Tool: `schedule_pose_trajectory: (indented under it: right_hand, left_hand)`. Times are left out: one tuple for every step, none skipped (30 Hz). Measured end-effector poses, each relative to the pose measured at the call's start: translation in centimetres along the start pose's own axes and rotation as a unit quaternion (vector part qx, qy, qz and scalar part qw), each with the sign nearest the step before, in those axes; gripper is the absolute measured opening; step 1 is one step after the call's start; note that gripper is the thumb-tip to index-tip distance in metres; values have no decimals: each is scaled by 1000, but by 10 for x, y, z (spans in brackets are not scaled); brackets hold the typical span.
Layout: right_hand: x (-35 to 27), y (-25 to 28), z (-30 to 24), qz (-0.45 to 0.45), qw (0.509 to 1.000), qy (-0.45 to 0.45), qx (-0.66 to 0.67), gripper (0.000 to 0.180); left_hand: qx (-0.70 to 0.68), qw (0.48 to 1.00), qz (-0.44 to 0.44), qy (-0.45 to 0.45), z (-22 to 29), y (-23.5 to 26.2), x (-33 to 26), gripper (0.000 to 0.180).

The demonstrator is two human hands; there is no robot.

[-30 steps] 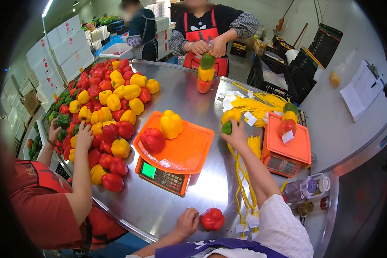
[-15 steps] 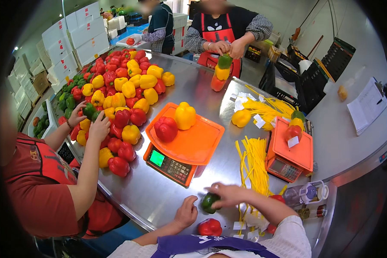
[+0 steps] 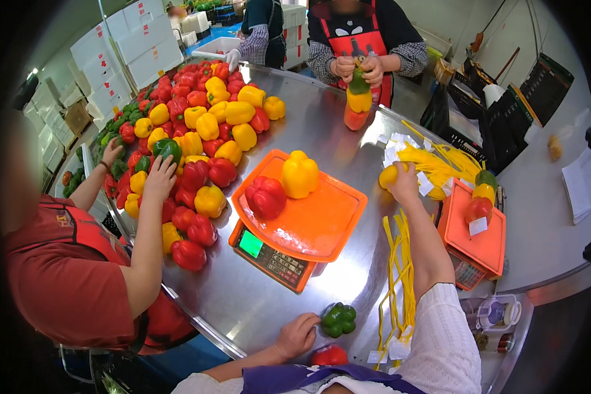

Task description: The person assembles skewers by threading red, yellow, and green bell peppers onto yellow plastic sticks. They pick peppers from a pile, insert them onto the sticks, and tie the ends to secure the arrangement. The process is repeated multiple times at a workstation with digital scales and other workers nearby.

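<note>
My right hand point(image 3: 404, 182) reaches far out over the table, its fingers closed round a yellow bell pepper point(image 3: 388, 176). Close to my body, my left hand point(image 3: 298, 335) rests on the metal with its fingers curled together and nothing visible in them. Just beside its fingertips sits a green bell pepper point(image 3: 339, 320). A red bell pepper point(image 3: 329, 355) lies nearer to me, partly hidden by my apron. On the orange scale's tray point(image 3: 308, 223) are another red pepper point(image 3: 266, 197) and a yellow one point(image 3: 300, 174).
Peppers point(image 3: 207, 125) are heaped at the left, where a co-worker's hands hold a green pepper point(image 3: 167, 150). Across the table, another person holds a stacked pepper pack point(image 3: 358, 102). Yellow strips point(image 3: 400, 276) lie right of the scale, near a second scale point(image 3: 469, 240) bearing stacked peppers.
My right hand has left the green pepper and moved up and right onto the yellow one. The left co-worker has lifted a green pepper; the view has shifted slightly.
</note>
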State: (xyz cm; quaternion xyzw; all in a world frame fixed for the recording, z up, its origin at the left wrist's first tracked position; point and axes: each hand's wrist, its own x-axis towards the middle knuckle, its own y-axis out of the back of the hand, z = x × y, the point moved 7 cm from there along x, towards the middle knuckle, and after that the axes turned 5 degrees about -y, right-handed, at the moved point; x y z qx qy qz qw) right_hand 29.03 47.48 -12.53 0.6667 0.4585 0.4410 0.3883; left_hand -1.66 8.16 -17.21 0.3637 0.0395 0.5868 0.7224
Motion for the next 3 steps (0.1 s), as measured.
schedule_pose_trajectory:
  right_hand:
    - [0, 0, 4, 17, 1000, 3, 13, 63]
    - [-1, -1, 11, 27, 998, -7, 61, 57]
    - [-2, 1, 15, 28, 998, -9, 59, 57]
  left_hand:
    - [0, 1000, -1, -1, -1, -2, -1, 30]
    - [0, 1000, -3, -3, -3, -4, -2, 30]
    - [-2, 1000, -4, -10, -5, -5, -1, 29]
